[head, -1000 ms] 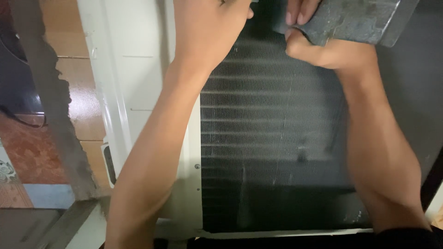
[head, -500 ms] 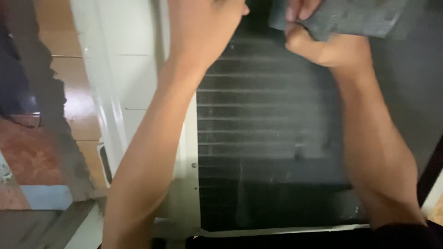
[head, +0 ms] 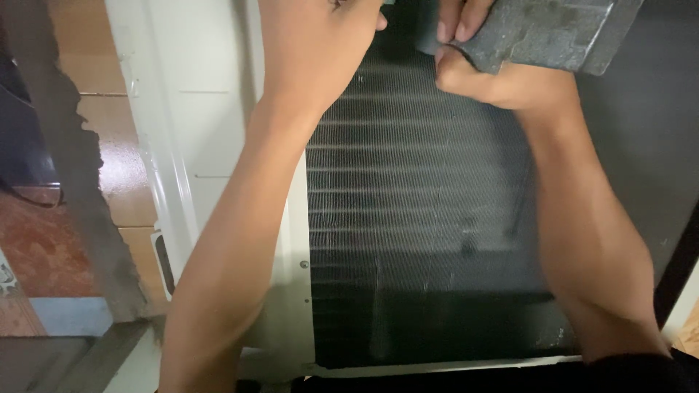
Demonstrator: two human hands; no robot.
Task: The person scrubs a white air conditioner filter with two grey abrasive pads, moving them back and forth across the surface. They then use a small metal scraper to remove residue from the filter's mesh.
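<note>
A white air-conditioner unit [head: 182,138] lies under me, its dark finned coil [head: 415,218] facing up. My left hand [head: 320,36] rests at the coil's top left edge, its fingers cut off by the frame's upper border. My right hand [head: 480,65] is at the top right, fingers and thumb pinched on the corner of a grey dusty slab-like piece [head: 546,33] held over the coil. Both forearms stretch across the coil toward the top of the view.
To the left lie brown floor tiles [head: 109,109] and a rough dark grey strip [head: 73,182] running down the view. A screw [head: 303,265] sits in the white frame beside the coil. A white edge [head: 451,364] borders the coil at the bottom.
The view shifts slightly. My right hand's grip on the grey piece has moved a little up and right; my left hand stays at the coil's top edge.
</note>
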